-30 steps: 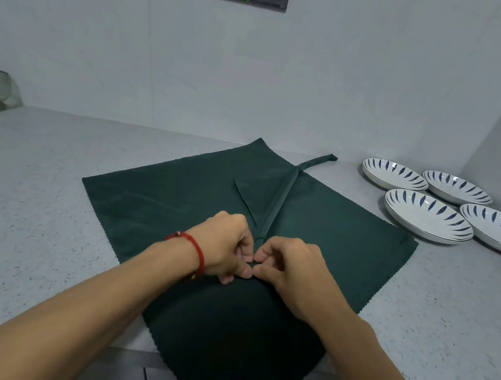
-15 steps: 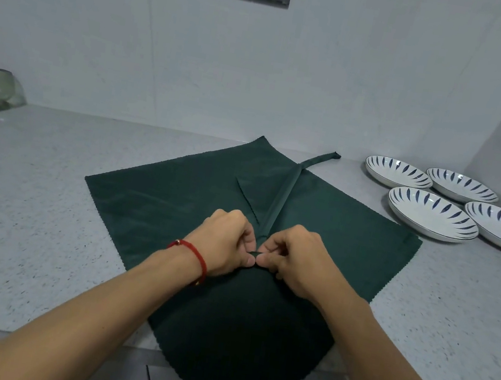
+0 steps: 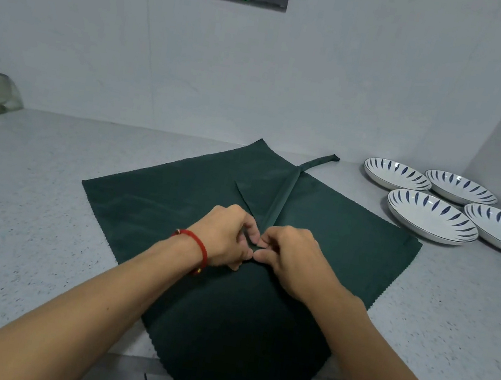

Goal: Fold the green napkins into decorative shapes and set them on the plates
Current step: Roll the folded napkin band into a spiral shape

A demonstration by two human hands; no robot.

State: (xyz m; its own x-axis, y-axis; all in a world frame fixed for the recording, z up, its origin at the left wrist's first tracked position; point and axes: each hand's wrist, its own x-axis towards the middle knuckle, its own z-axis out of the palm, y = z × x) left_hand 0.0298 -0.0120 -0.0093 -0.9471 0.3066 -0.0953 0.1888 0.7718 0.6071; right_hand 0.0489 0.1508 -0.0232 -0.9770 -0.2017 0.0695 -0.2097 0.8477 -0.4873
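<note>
Already both hands, left hand (image 3: 222,234) and right hand (image 3: 294,256), pinched the dark green cloth napkin's (image 3: 154,207) rolled strip (image 3: 280,198) mid-napkin; slackening could unroll it.

Your left hand (image 3: 225,235) and right hand (image 3: 290,252) meet fingertip to fingertip, pinching the near end of a rolled strip (image 3: 280,198) on the green napkin (image 3: 148,206) spread over the speckled counter (image 3: 18,218). Patterned plates (image 3: 428,218) sit at your right.
</note>
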